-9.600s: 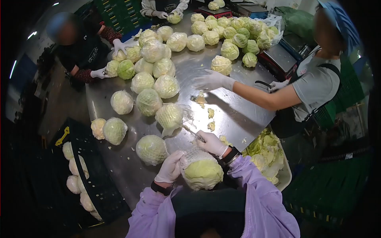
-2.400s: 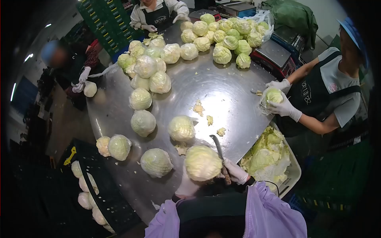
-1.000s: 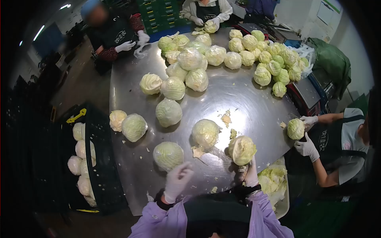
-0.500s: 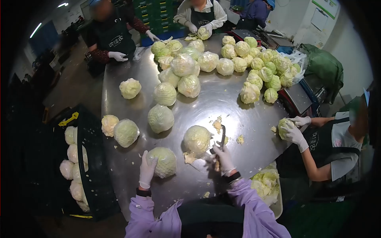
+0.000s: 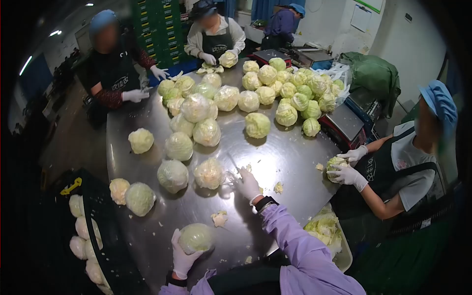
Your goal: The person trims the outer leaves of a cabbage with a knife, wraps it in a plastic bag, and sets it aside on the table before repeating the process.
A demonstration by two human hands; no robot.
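Observation:
My left hand [image 5: 182,256], in a white glove, curves round the left and near sides of a plastic-wrapped cabbage [image 5: 196,239] at the near edge. Further forward, my gloved right hand [image 5: 247,186] closes round a knife; its thin blade [image 5: 233,161] is blurred and points away from me. Just left of that hand, a cabbage [image 5: 209,173] rests with its pale, cut-looking side up and clear plastic at its right. A trimmed leaf scrap [image 5: 219,219] lies between my hands. Beyond my right hand is a loose green cabbage [image 5: 257,126].
Many cabbages cover the far side of the metal table [image 5: 231,246]. A dark crate [image 5: 105,246] of wrapped cabbages stands left, a bin [image 5: 345,248] of leaves right. One co-worker's hands [image 5: 348,169] hold a cabbage at right; other people stand across the table.
The view has shifted. My right hand and the cabbage beside it have moved forward, away from the leaf scrap. A green cabbage now lies in the middle, where none was before.

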